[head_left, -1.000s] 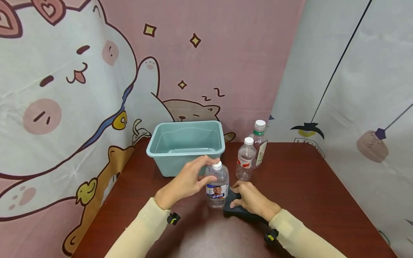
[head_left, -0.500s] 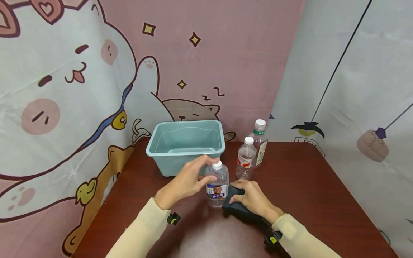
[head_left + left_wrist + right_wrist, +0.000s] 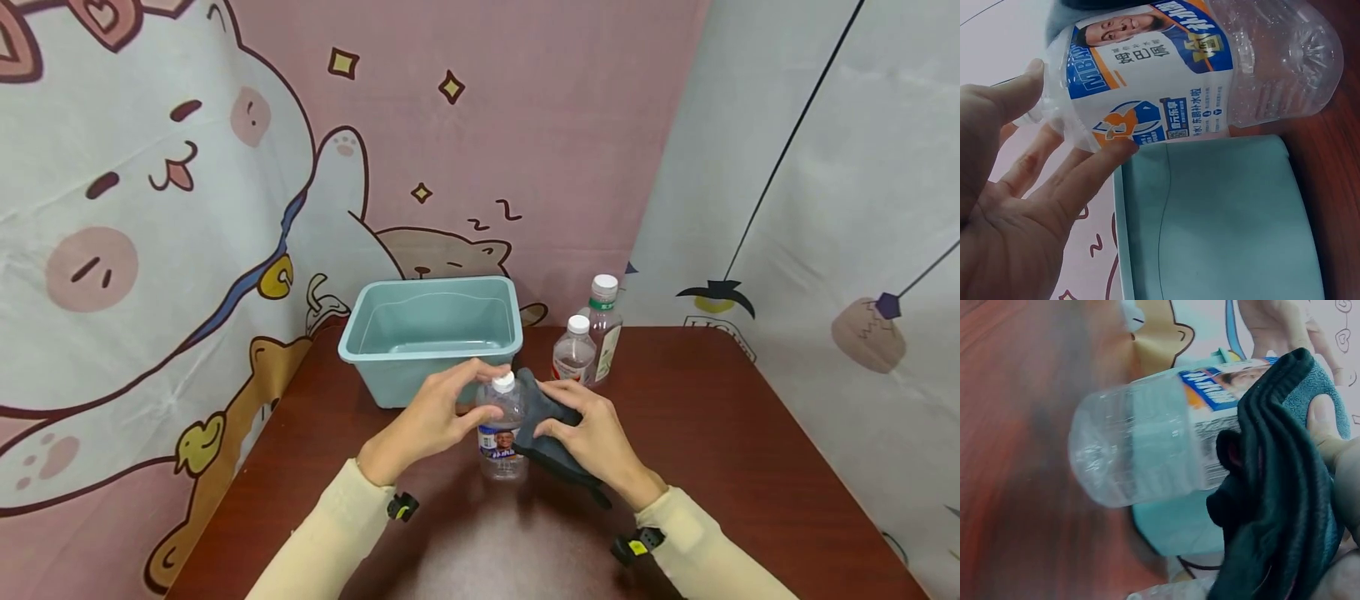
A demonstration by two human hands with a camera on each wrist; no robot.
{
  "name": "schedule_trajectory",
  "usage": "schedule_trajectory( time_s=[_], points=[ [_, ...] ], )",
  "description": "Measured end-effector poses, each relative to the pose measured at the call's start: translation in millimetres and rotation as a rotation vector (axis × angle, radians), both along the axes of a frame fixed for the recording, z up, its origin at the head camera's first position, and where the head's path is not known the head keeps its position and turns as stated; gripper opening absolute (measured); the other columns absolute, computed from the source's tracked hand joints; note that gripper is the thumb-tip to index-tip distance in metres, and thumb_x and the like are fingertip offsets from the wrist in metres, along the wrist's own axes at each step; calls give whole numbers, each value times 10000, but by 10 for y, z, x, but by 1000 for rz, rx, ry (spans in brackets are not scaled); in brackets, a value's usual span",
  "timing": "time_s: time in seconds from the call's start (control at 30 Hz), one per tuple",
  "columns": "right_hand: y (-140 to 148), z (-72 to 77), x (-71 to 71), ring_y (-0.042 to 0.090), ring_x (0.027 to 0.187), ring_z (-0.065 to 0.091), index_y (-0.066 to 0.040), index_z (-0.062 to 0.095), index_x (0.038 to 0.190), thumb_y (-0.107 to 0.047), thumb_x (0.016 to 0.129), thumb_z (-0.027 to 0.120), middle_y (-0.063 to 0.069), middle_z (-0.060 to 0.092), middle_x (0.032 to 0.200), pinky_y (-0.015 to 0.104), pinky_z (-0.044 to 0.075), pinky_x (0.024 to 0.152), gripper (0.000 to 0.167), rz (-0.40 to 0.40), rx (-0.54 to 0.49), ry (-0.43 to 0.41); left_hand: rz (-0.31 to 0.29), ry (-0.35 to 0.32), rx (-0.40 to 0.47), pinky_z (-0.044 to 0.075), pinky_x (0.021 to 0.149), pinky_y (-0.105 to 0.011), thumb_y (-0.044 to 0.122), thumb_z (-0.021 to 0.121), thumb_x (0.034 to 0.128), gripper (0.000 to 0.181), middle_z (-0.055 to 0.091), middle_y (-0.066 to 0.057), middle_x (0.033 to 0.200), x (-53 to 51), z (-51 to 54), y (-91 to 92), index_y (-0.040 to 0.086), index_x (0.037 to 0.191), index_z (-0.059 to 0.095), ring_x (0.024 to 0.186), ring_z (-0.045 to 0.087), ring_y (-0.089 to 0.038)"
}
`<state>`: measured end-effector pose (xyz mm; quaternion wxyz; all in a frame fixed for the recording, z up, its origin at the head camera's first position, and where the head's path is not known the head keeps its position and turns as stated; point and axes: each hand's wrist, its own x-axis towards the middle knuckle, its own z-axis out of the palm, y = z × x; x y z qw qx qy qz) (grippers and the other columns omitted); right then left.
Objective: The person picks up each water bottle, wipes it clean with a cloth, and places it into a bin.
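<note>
A clear plastic bottle (image 3: pixel 498 467) with a white cap and a blue-and-white label stands upright on the table. My left hand (image 3: pixel 429 421) holds it near the neck, thumb in front and fingers round the far side. In the left wrist view the thumb presses the upper part of the bottle (image 3: pixel 1272 69) and one fingertip lies on the label. My right hand (image 3: pixel 603 433) pinches a folded dark grey-blue cloth (image 3: pixel 551 412) between thumb and fingers. The cloth is lifted against the bottle's right side, covering part of the label. Its folds (image 3: pixel 1272 469) show closely in the right wrist view.
A light teal plastic bin (image 3: pixel 435 357) stands just behind the bottle. To its right are a smaller clear bottle (image 3: pixel 576 346) with a white cap and a taller one (image 3: pixel 604 325) with a green neck band. The brown table (image 3: pixel 720 433) extends to a printed curtain behind.
My right hand has raised the cloth from the table, up along the bottle's right side. The left hand and the bottle have stayed nearly in place.
</note>
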<state>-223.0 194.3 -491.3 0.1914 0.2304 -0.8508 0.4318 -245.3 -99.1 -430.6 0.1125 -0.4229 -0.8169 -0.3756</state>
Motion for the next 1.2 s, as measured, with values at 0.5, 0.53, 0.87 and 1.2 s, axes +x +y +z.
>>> schedule_trajectory(
  time_s=[0.5, 0.53, 0.87, 1.2],
  points=[
    [-274, 362, -15, 220, 1289, 649, -128, 812, 1477, -245, 924, 1005, 12, 780, 1462, 365, 630, 936, 597, 33, 20, 21, -11, -77, 3, 700, 1076, -423, 90, 850, 1075, 532, 756, -65, 1521, -9, -1, -24, 148, 1572, 670, 1395, 773, -252],
    [-274, 366, -17, 226, 1301, 652, -123, 813, 1474, -248, 924, 1004, 16, 781, 1465, 374, 637, 944, 595, 34, 31, 23, -13, -82, 2, 697, 1083, -420, 92, 848, 1077, 533, 751, -61, 1530, -12, -3, -30, 149, 1576, 669, 1402, 769, -248],
    [-264, 486, 4, 216, 1094, 769, -119, 846, 1426, -273, 913, 1023, 26, 880, 1230, 373, 673, 826, 564, 7, 112, 75, 0, -107, -11, 688, 1104, -414, 139, 847, 1089, 528, 730, -27, 1565, 11, -10, -50, 183, 1581, 662, 1409, 763, -224],
    [-138, 591, 34, 292, 1292, 835, -110, 870, 1372, -128, 986, 945, 85, 859, 1397, 508, 703, 1057, 393, 91, 207, 22, -8, -131, -3, 684, 1116, -434, 183, 844, 1097, 531, 704, -13, 1618, 15, -10, -30, 189, 1591, 648, 1454, 739, -227]
  ],
)
